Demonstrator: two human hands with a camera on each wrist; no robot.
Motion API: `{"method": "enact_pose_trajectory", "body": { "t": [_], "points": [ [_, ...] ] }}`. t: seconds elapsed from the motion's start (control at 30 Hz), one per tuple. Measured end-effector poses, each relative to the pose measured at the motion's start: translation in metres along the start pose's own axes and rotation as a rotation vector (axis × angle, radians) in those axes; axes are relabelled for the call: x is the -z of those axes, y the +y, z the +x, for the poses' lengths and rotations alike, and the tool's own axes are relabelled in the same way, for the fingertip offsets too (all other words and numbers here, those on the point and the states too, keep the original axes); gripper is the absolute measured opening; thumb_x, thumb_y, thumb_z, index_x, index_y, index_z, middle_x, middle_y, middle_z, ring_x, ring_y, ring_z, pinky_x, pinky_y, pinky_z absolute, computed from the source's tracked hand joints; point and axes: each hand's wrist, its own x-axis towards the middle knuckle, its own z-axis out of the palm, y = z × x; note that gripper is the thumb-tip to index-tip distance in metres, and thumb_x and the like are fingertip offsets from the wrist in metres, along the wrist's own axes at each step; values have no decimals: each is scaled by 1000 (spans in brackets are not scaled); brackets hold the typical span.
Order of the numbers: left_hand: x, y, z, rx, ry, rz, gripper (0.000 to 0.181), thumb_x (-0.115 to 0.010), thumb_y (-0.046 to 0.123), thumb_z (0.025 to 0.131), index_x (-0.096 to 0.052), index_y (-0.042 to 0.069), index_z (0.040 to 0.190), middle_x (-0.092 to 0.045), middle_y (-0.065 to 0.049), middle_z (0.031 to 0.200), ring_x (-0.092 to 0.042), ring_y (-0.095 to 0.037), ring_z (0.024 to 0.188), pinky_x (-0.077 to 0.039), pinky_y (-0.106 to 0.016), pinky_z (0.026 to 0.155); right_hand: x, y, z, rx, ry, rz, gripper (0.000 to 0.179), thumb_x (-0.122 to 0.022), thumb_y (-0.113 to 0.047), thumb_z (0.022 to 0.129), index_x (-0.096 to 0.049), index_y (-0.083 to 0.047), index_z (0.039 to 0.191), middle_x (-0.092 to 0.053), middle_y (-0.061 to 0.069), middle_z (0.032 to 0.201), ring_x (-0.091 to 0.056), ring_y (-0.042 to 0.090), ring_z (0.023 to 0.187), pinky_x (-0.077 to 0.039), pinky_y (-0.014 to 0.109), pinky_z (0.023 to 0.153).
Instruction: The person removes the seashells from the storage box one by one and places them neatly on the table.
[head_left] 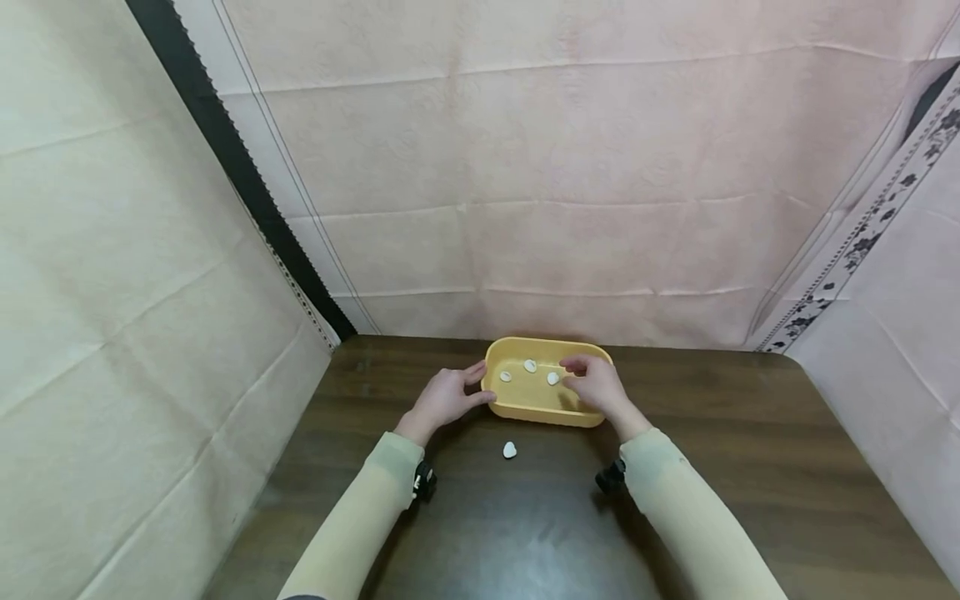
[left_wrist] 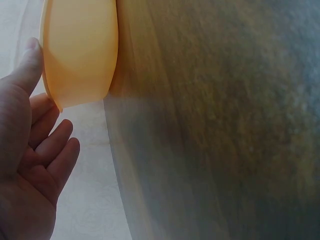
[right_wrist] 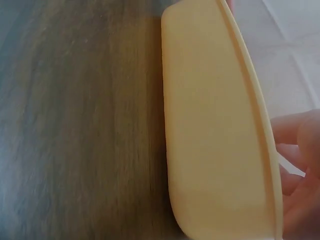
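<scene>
A yellow plastic tray [head_left: 540, 414] with rounded corners stands on the dark wooden table. My left hand [head_left: 444, 397] holds its left end, thumb and fingers on either side of the near corner, as the left wrist view also shows. Over the right half of the tray is my right hand [head_left: 596, 385], its thumb and fingers curved and parted. In the right wrist view the tray wall hides its fingertips. Inside the tray lie small white pieces: one on the left [head_left: 506, 377], one behind [head_left: 530, 366], one beside the right fingertips [head_left: 552, 378].
Another white piece [head_left: 509, 450], roughly triangular, lies on the table [head_left: 540, 517] in front of the tray. Pale cloth [head_left: 525, 167] hangs behind the table's far edge, with further cloth at both sides.
</scene>
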Motion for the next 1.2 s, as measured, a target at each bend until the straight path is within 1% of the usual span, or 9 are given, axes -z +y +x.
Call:
{"method": "enact_pose_trajectory", "body": {
  "t": [0.2,0.4,0.53,0.63,0.73,0.83,0.9,1.03,1.2],
  "points": [
    [-2,1,-1,-2,1,-9,73,-77,53,97,-55,16,156,-50,9,158,-51,-19,145,-47,-43,115,-5,4,6,-20,-52,4,34,-72,-2,97,-72,3,131,-73,21,126,-66,40,118,-53,53,103],
    [1,3,-2,2,-3,-2,73,-76,53,98,-54,16,156,-50,8,159,-50,-18,146,-46,-42,116,-5,6,11,-83,-120,64,46,-68,9,93,-70,-1,137,-69,18,135,-63,35,122,-56,37,90],
    [2,3,-2,5,2,5,73,-76,54,97,-54,16,156,-49,9,159,-50,-17,145,-47,-41,116,-4,4,11,-102,-157,77,61,-64,20,80,-70,0,137,-68,20,136,-60,37,124,-54,30,73],
    [2,3,-2,8,1,9,72,-75,54,98,-54,17,156,-49,10,159,-50,-17,145,-47,-41,116,-6,3,10,-78,-164,7,65,-64,21,71,-72,0,132,-70,21,131,-62,35,118,-51,30,66],
    [2,3,-1,14,-11,11,72,-74,56,98,-54,19,156,-49,11,159,-50,-17,146,-46,-42,116,-9,2,8,-40,-169,-109,55,-63,17,76,-76,0,126,-74,18,126,-65,31,111,-52,32,72],
    [1,3,-1,23,-20,7,72,-74,56,98,-54,19,156,-48,12,159,-50,-18,146,-46,-42,116,-10,1,7,-33,-173,-182,46,-61,14,82,-78,-1,122,-76,15,120,-65,27,104,-51,34,80],
    [1,3,-1,27,-21,7,73,-74,56,97,-54,20,157,-48,12,159,-50,-17,146,-46,-42,116,-11,0,7,-37,-171,-194,40,-62,12,87,-79,-1,121,-77,14,116,-65,26,99,-52,36,81],
    [1,3,-1,29,-17,15,73,-74,57,97,-53,20,157,-48,11,160,-49,-17,146,-45,-42,117,-13,0,8,-43,-164,-195,33,-67,8,90,-80,0,119,-77,12,107,-63,25,89,-53,34,74],
    [1,2,0,28,-17,23,74,-73,58,97,-52,20,157,-48,12,160,-49,-17,146,-45,-41,117,-15,1,10,-61,-157,-188,34,-73,5,89,-78,2,123,-76,13,108,-64,25,90,-55,34,76]
  ]
}}
